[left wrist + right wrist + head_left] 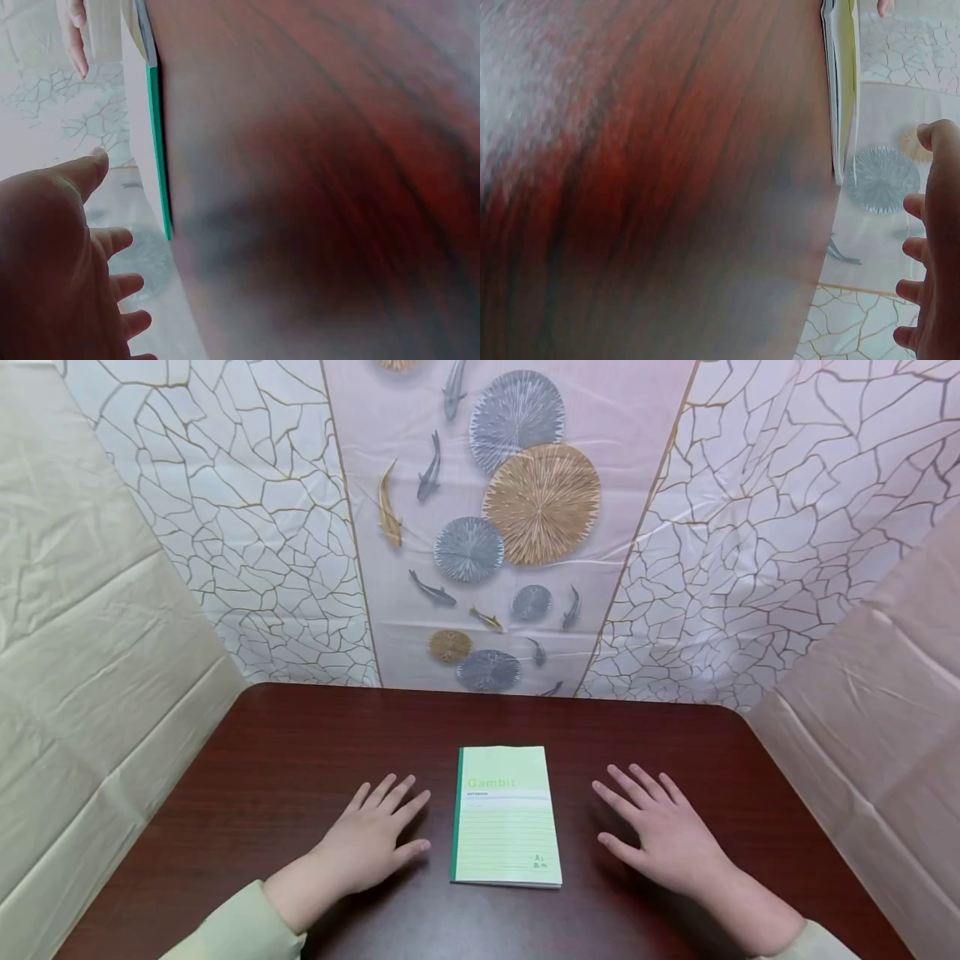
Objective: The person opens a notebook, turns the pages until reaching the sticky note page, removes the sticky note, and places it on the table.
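A pale green notebook (506,827) with a dark green spine lies closed on the table, its "Gambit" cover facing up. Left of it, my left hand (367,843) is held palm down with fingers spread, apart from the spine. On the other side my right hand (667,839) is spread the same way, thumb toward the book. Neither hand holds anything. In the left wrist view the notebook's green spine (157,150) stands beyond the thumb. The right wrist view shows the page edges of the notebook (838,97), with the cover slightly raised from the pages.
The dark red-brown wooden table (337,727) has rounded far corners. Behind it hangs a patterned cloth (480,602) with fish and round discs, and plain beige cloth walls (97,693) close in the left and right sides.
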Action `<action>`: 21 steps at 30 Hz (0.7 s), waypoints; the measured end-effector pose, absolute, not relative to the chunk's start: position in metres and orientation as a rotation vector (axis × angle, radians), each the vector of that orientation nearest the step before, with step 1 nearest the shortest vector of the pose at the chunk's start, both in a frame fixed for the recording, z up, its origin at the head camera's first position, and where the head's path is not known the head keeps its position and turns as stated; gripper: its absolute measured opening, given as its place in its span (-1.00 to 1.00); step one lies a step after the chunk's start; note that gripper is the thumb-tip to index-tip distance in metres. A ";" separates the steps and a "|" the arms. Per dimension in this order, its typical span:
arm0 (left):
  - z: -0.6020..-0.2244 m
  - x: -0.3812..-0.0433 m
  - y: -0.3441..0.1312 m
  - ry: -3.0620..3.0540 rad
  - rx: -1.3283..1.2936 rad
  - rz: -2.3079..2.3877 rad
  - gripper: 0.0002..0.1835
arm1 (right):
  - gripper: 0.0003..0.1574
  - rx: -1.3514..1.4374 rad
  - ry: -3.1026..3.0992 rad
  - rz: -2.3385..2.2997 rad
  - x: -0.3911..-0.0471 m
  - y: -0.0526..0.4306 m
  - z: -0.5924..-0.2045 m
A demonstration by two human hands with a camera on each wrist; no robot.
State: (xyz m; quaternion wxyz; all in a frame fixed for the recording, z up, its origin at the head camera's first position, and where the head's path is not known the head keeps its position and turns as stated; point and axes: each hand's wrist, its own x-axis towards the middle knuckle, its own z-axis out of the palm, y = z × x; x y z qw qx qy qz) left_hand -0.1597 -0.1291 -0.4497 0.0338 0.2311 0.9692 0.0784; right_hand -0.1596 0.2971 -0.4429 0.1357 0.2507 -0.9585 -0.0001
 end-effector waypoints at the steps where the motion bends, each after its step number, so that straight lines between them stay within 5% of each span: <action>1: -0.451 -0.161 -0.127 2.958 0.707 0.261 -0.26 | -0.17 0.726 -2.791 0.001 -0.160 0.296 -0.443; 21: -0.459 -0.180 -0.097 2.766 0.678 0.338 -0.21 | -0.17 0.783 -2.866 0.024 -0.162 0.267 -0.457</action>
